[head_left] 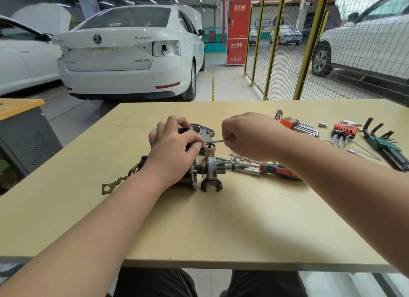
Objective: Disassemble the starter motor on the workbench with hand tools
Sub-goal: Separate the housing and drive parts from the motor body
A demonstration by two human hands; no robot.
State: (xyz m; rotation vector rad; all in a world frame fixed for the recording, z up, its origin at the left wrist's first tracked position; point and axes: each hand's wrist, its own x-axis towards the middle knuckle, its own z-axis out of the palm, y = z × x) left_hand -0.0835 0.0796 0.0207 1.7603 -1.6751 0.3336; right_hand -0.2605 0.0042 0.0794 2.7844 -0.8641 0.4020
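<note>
fingers (177, 122) of the left hand (172, 146) are curled over the dark body of the starter motor (193, 177), gripping it down on the workbench (221, 225) near the board's middle. the right hand (250, 137) pinches a thin hex key (218, 141) between thumb and fingertips, with its long arm pointing left and ending just beside the left thumb. whether the tip sits in a screw head is hidden.

the step looks like loosening a small fastener on top of the motor. to do it well, push the key fully home before turning, keep it square to the screw, and let the left hand take the twist so the round body cannot roll. a key this thin will likely flex, so steady pressure beats a jerk.

around the work, from big to small:
- the grey nose housing (202, 129) lies just behind the motor.
- a red-handled screwdriver (277, 170) lies under the right forearm.
- the orange hex key set (295, 125), red hex key set (344, 130) and green hex key set (386, 145) are fanned out to the right.
- the pinion drive (212, 166) stands on its fork (210, 183), just beside the motor's end plate.
- a braided lead (124, 178) trails left.
- a small bronze sleeve (209, 149) stands right under the key and looks easiest to knock over.
</note>
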